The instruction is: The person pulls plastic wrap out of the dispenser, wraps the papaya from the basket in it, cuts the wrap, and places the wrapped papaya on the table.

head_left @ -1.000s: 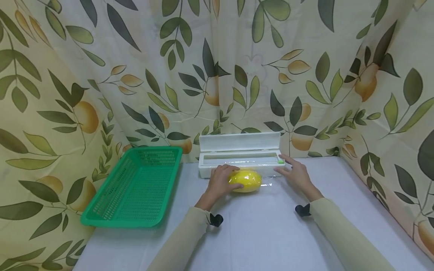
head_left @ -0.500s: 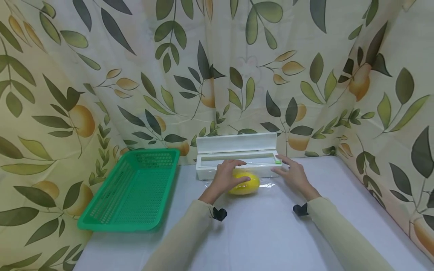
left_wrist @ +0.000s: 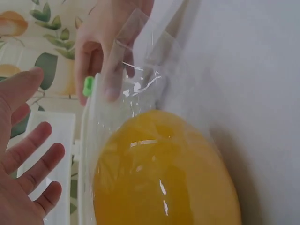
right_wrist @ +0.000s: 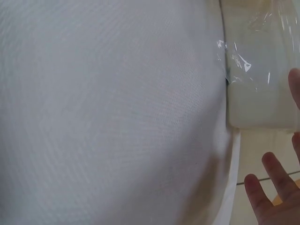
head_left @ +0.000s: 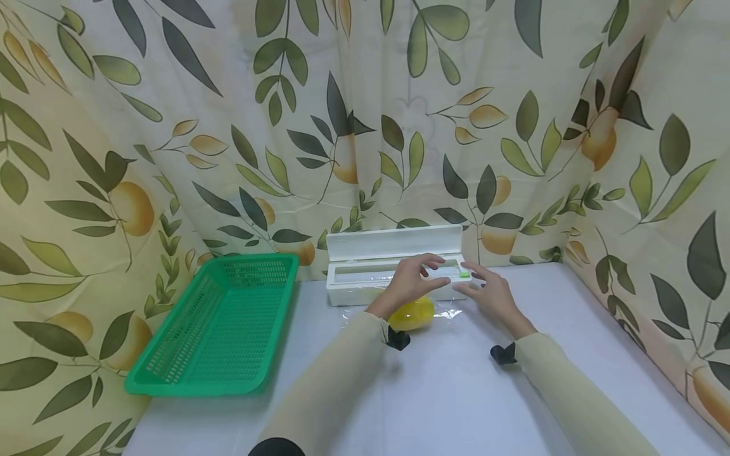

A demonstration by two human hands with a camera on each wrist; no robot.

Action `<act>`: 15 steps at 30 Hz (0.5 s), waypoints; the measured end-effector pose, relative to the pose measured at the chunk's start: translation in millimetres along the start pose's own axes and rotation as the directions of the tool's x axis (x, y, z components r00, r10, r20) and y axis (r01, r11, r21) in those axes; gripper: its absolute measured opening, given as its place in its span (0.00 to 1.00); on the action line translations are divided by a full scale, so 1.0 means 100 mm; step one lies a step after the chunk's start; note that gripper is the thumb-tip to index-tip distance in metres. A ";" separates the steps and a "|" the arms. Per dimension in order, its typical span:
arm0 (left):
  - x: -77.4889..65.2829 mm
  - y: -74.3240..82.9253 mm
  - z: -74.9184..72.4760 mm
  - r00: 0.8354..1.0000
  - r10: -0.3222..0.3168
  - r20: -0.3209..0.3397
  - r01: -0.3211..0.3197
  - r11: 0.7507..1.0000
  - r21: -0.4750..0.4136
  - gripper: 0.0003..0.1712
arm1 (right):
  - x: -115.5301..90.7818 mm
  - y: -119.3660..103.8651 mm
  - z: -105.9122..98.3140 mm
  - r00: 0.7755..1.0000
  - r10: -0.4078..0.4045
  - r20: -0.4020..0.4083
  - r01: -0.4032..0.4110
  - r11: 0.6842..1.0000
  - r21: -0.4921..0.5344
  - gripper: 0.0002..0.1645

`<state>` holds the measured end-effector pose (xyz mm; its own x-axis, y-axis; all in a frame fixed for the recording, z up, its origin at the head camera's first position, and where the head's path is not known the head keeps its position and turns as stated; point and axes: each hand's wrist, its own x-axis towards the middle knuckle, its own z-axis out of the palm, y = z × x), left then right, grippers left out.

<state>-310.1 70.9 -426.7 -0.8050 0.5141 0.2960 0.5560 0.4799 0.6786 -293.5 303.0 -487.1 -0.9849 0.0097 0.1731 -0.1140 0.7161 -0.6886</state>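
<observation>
Our left hand holds nothing, a yellow fruit at its six o'clock.
Its fingers are loosely curved; at three o'clock our right hand grips the end of the white box by the green tab. The fruit rests on the tabletop against the box's front, under clear film. We judge it moderately heavy, firm and prone to roll, its film-covered skin slick; we would cup its broad sides with thumb and fingers opposed. The film looks flimsy and clingy, best taken at its loose three o'clock edge. The green basket stands farther out, at nine o'clock.
</observation>
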 end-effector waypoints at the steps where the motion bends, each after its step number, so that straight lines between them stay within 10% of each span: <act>1: 0.04 0.01 0.03 1.000 0.004 0.002 -0.004 1.000 -0.009 0.24 | 0.00 0.01 0.00 1.000 -0.002 -0.003 0.002 1.000 0.002 0.47; 15: 0.36 0.22 0.35 0.998 -0.056 0.005 0.054 0.983 0.176 0.22 | -0.01 0.04 0.01 1.000 0.004 -0.012 -0.003 0.999 0.045 0.46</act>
<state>-319.6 125.0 -425.0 -0.8338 0.4901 0.2542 0.5394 0.6248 0.5645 -292.9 305.1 -490.7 -0.9836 0.0213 0.1791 -0.1163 0.6842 -0.7199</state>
